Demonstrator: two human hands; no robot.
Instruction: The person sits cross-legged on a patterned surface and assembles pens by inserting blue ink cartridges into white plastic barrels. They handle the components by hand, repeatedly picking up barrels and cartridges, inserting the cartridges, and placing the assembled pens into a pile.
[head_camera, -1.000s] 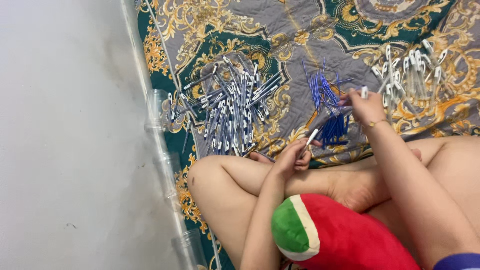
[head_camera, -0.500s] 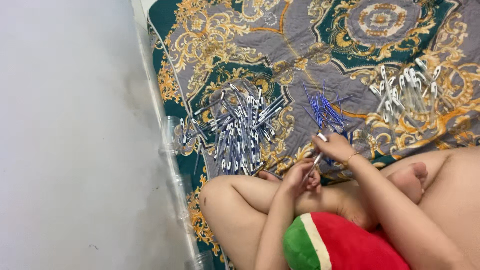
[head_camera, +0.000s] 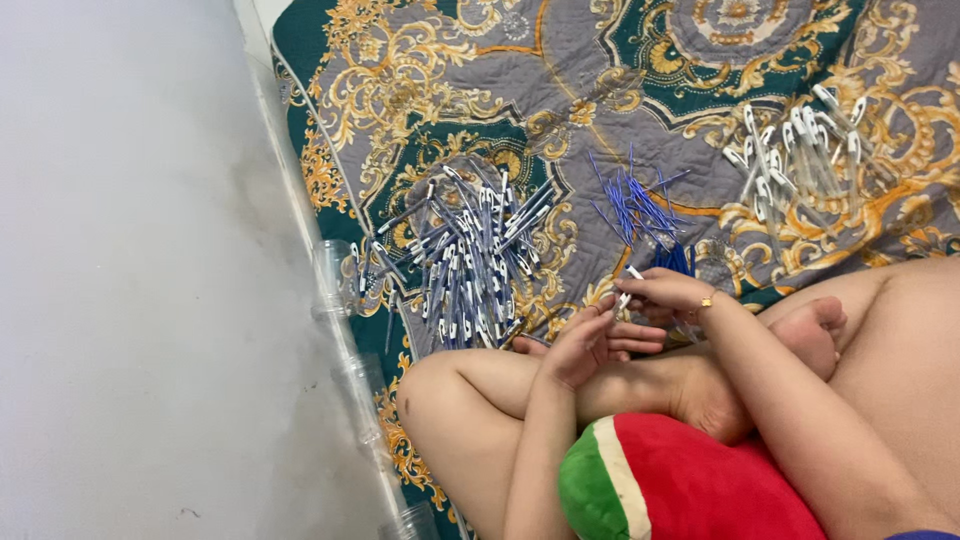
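Both hands meet over the quilt (head_camera: 560, 80), left hand (head_camera: 585, 345) and right hand (head_camera: 665, 292) pinching one white pen (head_camera: 628, 290); finished pens (head_camera: 470, 260) piled toward the left edge, blue refills (head_camera: 635, 205) mid-quilt, empty barrels (head_camera: 800, 150) near the right edge — seemingly partway.

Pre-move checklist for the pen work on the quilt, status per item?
1. White pen piece pinched between both hands: ok.
2. Left hand and right hand together above the crossed legs: ok.
3. Blue refills loose on the quilt, just beyond the right hand: ok.
4. Pile of pens beside the left knee: ok.
5. White clear barrels heaped farther right: ok.
6. Refill seated in the held piece: cannot tell.
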